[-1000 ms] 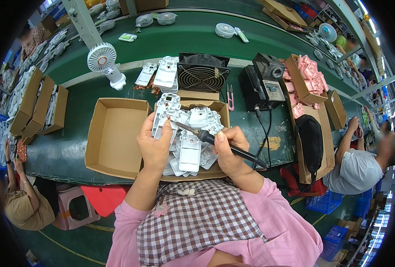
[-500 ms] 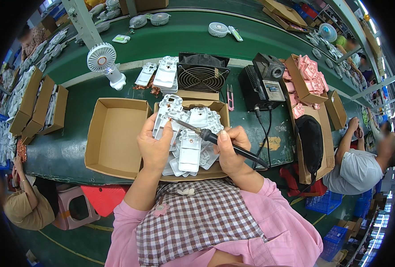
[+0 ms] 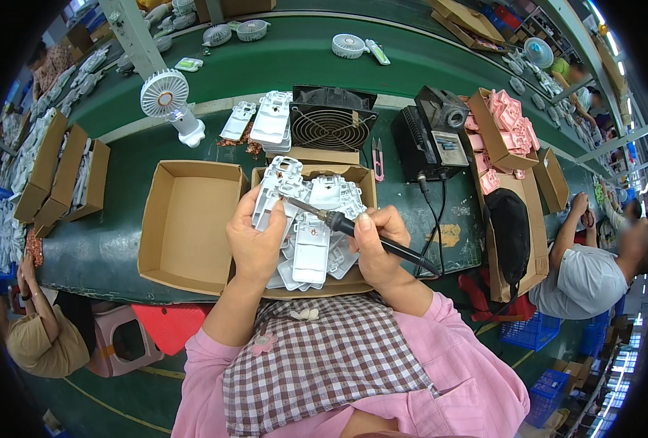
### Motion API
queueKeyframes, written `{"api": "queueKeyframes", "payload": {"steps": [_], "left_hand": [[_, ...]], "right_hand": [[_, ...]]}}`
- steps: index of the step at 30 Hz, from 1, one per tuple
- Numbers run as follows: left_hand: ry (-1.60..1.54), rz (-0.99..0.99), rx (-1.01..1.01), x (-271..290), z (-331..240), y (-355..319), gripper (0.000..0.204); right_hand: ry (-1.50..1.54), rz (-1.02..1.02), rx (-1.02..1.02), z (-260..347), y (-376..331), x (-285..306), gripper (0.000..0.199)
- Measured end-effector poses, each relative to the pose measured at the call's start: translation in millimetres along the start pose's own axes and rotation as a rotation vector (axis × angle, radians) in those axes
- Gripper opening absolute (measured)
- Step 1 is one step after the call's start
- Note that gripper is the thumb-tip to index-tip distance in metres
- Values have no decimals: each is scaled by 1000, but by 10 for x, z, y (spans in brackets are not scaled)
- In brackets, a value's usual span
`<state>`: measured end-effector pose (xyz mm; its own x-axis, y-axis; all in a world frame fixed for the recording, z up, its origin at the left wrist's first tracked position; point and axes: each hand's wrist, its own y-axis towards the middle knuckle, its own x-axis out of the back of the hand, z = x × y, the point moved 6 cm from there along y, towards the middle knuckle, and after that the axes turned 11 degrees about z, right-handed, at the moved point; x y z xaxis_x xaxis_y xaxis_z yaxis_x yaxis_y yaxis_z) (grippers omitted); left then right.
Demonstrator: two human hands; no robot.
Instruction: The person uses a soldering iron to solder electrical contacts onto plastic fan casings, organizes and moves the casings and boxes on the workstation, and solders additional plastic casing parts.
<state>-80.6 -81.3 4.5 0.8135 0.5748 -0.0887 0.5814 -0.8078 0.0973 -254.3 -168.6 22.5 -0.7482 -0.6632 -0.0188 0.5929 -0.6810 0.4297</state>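
My left hand (image 3: pixel 257 237) pinches a white plastic housing (image 3: pixel 286 169) above the left side of a carton. In my right hand (image 3: pixel 381 244) is a soldering iron (image 3: pixel 346 223) with a black handle, gripped like a pen. Its metal tip points left and meets the held housing near my left thumb, though the exact contact spot is too small to make out. Beneath both hands, the cardboard box (image 3: pixel 368 191) is heaped with similar white housings (image 3: pixel 311 257), some with small copper-coloured bits on them.
Left of it stands a cardboard tray (image 3: pixel 185 174). Behind are a black fan unit (image 3: pixel 331 128), stacked white housings (image 3: pixel 270 120) and a small white fan (image 3: pixel 166 95). Pink-handled snips (image 3: pixel 378 160) lie beside a black soldering station (image 3: pixel 430 142), whose cable (image 3: pixel 441 212) hangs near my right hand. Pink parts (image 3: pixel 506 124) fill a box.
On the green conveyor, the fans and parts have shifted left. My hands, the iron and the held housing have barely moved.
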Motion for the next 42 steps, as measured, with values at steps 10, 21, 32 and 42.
{"api": "queueKeyframes", "payload": {"steps": [10,21,32,42], "left_hand": [[12,-62,-65,41,-41,9,38],[-101,-102,-21,48,-93,-51,25],[-74,5,9,-31,-55,-61,22],[-69,28,17,-33,-40,-63,21]], "right_hand": [[184,-93,32,31,-19,38,17],[130,-81,154,104,-46,57,16],[95,-34,13,17,-30,35,15],[66,-17,37,25,-10,17,15]]}}
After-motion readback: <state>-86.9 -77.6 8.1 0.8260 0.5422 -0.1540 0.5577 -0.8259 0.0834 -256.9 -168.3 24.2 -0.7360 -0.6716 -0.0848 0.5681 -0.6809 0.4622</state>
